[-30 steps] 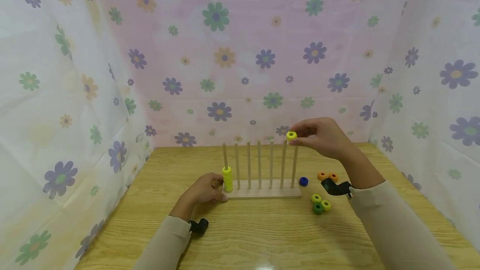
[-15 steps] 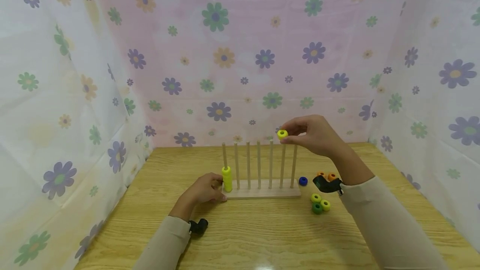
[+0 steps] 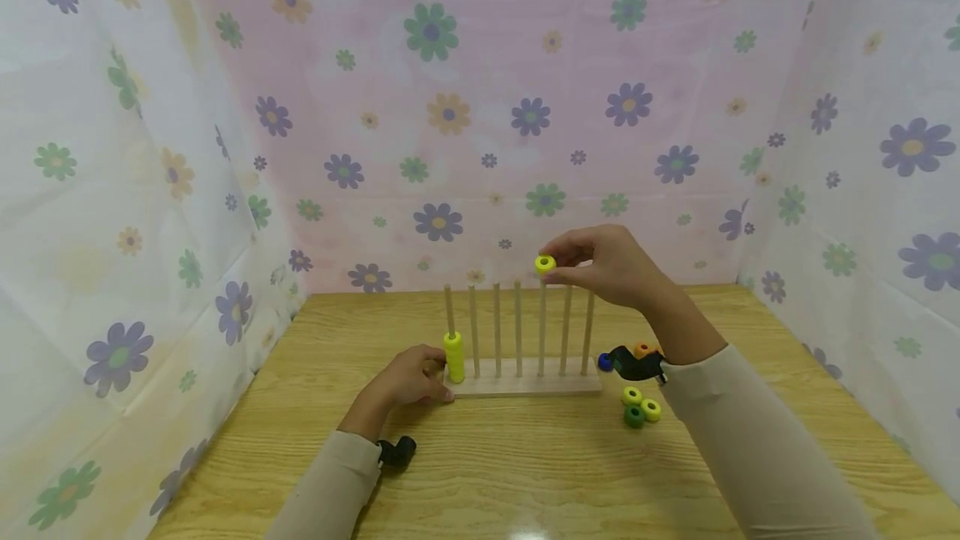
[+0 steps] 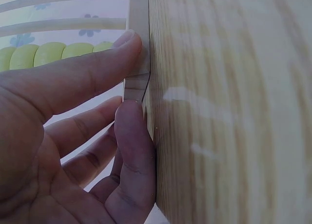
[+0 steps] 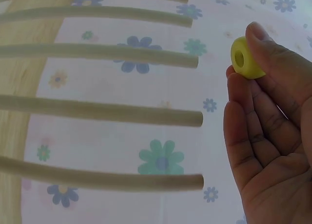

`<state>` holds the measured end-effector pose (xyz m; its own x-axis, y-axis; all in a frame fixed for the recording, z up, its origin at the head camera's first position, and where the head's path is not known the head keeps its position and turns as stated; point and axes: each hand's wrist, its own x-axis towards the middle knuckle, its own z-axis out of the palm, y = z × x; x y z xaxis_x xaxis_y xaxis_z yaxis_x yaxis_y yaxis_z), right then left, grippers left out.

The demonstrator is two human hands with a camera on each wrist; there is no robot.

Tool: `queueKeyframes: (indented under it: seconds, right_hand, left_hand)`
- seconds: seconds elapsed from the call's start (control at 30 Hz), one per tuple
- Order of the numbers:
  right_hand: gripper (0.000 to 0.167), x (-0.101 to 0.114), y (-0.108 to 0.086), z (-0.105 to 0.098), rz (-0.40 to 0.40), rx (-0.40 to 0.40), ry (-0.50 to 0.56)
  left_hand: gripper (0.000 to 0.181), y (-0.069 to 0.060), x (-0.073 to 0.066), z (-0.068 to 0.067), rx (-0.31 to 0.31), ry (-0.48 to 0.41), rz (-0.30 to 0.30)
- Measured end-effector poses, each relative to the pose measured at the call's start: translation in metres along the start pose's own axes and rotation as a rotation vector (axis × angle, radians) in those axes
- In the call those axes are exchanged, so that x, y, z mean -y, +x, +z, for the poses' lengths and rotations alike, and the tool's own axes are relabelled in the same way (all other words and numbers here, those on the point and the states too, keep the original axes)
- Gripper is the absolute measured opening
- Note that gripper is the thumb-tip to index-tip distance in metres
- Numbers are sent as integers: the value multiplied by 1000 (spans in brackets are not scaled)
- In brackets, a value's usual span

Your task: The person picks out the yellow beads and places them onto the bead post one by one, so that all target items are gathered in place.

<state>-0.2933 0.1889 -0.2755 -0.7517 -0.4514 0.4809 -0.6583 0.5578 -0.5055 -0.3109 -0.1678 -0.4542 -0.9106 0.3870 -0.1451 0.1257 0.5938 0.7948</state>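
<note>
Your right hand pinches one yellow bead between thumb and fingertips, hole facing the peg tips; the other fingers are bent and hold nothing else. In the head view this bead sits over the fifth peg from the left; the right wrist view shows it just off the tips, on no peg. Your left hand grips the left end of the peg rack's wooden base, thumb on the front side and fingers bent round the end; base flat on the table. Seven upright pegs on the rack; the leftmost carries a stack of yellow beads on its lower part, the other six are bare. Loose beads lie right of the rack: a blue bead just beside the base end, partly behind your right wrist camera; an orange bead farther right, with a second orange one mostly hidden; nearer you, two yellow beads and a green bead in a tight cluster. You wear beige sleeves and a black left wrist camera. Wood-grain table, flower-print cloth behind and on both sides.
</note>
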Motion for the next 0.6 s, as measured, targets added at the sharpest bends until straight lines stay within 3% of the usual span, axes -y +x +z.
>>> queueKeyframes:
  seconds: [0.33, 0.6]
  right_hand:
    - [28, 13, 10, 13, 11, 29, 98]
    - [27, 15, 17, 23, -4, 42, 96]
  left_hand:
    - [66, -1, 1, -1, -5, -10, -4]
    - [64, -1, -2, 0, -8, 0, -14]
